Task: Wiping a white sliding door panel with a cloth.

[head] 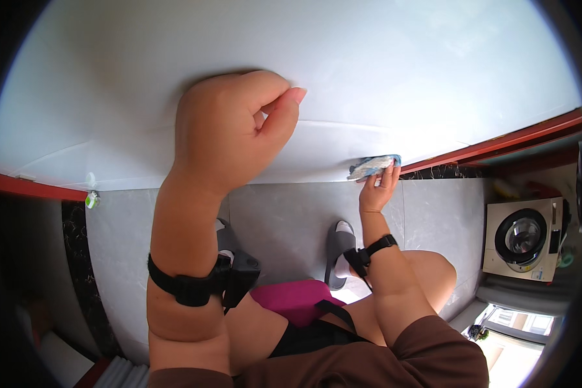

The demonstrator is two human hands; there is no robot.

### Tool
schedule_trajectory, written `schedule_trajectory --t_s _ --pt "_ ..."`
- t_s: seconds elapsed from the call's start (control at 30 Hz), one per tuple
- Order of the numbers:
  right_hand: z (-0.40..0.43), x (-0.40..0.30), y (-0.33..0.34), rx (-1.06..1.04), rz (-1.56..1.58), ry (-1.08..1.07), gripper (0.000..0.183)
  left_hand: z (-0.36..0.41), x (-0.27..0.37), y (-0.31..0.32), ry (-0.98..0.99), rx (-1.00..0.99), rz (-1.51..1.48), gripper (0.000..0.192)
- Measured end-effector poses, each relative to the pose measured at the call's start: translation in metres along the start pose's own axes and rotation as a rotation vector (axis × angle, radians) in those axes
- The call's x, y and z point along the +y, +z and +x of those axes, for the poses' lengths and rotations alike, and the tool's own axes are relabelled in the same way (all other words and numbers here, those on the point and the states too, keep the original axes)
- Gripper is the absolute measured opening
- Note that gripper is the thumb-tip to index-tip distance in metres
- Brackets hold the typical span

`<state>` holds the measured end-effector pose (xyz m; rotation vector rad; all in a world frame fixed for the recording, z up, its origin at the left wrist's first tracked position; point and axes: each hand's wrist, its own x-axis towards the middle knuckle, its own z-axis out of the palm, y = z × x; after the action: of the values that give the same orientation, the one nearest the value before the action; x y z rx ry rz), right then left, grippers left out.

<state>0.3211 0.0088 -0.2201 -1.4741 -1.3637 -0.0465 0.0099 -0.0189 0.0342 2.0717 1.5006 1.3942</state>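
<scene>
My left hand [240,126] is large in the upper middle, curled into a fist against the smooth white wall [397,63]. Its thumb tip meets the bent index finger, and no object shows in it. My right hand [379,186] reaches lower and to the right. It grips a blue-and-white cloth [374,167], which lies against the bottom part of the wall just above the floor. The palm side of the left fist and the underside of the cloth are hidden.
Grey tiles form the floor [281,213] under grey slippers [340,250]. A front-loading washing machine [521,240] stands at the right. Red trim [504,143] edges the wall. At left, a small green-and-white object [92,200] sits by the wall's foot. A magenta object [296,298] lies between my legs.
</scene>
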Motion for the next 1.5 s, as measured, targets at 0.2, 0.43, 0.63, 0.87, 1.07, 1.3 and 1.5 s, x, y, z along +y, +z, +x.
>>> schedule_trajectory --t_s 0.2,0.43,0.63,0.87,1.07,1.3,1.5 --pt "-0.019 0.048 0.059 0.274 0.664 1.251 0.03 0.001 -0.001 -0.001 0.059 -0.025 0.033 0.007" --pt "-0.069 0.211 0.101 -0.219 1.023 1.473 0.025 0.012 0.008 0.006 0.154 0.068 0.022 0.013" --pt "-0.207 -0.031 0.16 -0.662 1.04 1.548 0.026 0.0 0.002 -0.001 0.088 0.029 0.089 0.018" --pt "-0.129 -0.05 0.14 -0.815 1.041 1.36 0.028 -0.002 -0.006 0.004 0.11 -0.006 0.026 0.006" --pt "-0.006 -0.057 0.099 -0.679 1.127 1.034 0.03 0.001 0.0 -0.002 0.097 -0.151 -0.015 0.002" --pt "-0.097 -0.125 0.119 -1.215 1.06 0.906 0.032 -0.005 -0.007 0.002 0.063 -0.087 -0.089 0.003" --pt "-0.114 -0.179 0.136 -1.457 0.994 0.632 0.035 0.001 -0.005 0.004 0.155 0.004 0.005 0.01"
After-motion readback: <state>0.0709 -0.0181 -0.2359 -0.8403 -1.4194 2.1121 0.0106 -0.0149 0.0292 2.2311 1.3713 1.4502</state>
